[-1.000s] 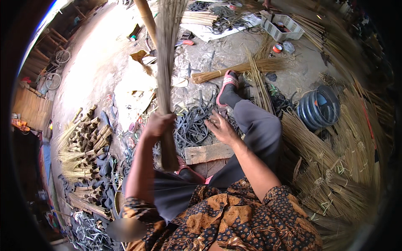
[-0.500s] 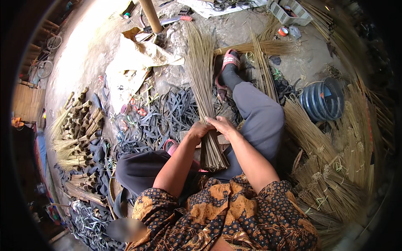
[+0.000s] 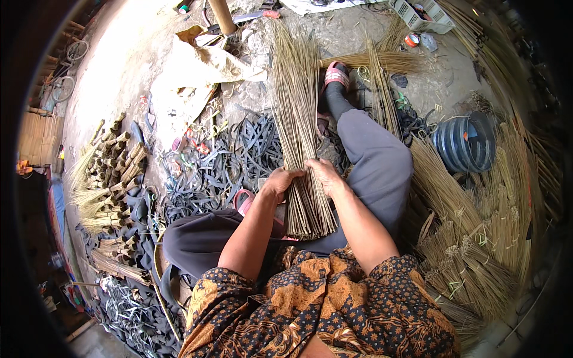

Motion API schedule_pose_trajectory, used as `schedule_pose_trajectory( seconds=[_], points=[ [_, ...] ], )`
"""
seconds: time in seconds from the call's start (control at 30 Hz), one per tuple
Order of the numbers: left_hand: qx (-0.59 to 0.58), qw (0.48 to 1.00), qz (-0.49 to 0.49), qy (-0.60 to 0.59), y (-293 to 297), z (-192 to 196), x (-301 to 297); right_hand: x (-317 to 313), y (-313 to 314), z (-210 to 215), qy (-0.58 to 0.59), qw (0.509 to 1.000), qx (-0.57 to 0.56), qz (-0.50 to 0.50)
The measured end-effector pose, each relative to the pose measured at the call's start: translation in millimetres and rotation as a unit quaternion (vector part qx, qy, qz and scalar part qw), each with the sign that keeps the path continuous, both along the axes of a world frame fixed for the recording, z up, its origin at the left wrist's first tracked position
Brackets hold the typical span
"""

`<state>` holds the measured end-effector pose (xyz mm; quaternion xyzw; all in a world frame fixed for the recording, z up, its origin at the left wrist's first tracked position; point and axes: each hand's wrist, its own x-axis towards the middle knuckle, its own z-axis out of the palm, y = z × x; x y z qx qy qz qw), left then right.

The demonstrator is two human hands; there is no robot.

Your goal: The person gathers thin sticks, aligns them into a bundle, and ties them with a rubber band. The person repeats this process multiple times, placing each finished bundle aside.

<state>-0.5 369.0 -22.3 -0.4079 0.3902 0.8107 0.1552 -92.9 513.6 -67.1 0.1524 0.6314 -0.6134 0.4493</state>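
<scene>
A long bundle of thin brown palm-rib sticks (image 3: 296,113) stands between my knees, its thick cut ends toward my body and its fine tips pointing away. My left hand (image 3: 282,180) is closed around the bundle's left edge, thumb lying over the front. From the right side my right hand (image 3: 324,175) grips it too, thumb on top near the middle. The sticks are spread into a flattish fan below the hands. The fingers behind the bundle are hidden.
Black rubber strips (image 3: 239,161) lie heaped at the left. Tied short bundles (image 3: 110,179) are stacked farther left. On the right are a blue ribbed plastic container (image 3: 462,143) and more stick bundles (image 3: 471,268). A pale crate (image 3: 424,17) and a wooden post (image 3: 222,17) stand at the back.
My hands have moved apart, and the bundle has spread wider and flatter between them. The whole view has shifted slightly.
</scene>
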Motion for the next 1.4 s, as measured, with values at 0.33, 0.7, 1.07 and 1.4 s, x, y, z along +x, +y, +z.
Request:
schedule_pose_trajectory(
  seconds=[0.33, 0.7, 1.07, 1.4],
  points=[
    [0.003, 1.0, -0.003, -0.015, 0.5, -0.3, -0.2, -0.6, 4.4, 26.3, -0.041, 0.996, -0.062, 0.04],
    [0.009, 1.0, -0.012, -0.028, -1.3, -1.5, -0.1, -0.4, 4.2, 15.3, -0.04, 0.998, -0.031, 0.047],
    [0.014, 1.0, -0.006, -0.027, -2.4, -7.8, 2.7, 0.5, 3.7, 2.4, -0.043, 0.997, -0.06, -0.008],
    [-0.061, 0.998, -0.003, -0.003, -9.6, 8.4, 2.7, -41.7, 27.6, 130.9, -0.06, 0.99, -0.126, 0.036]
  ],
)
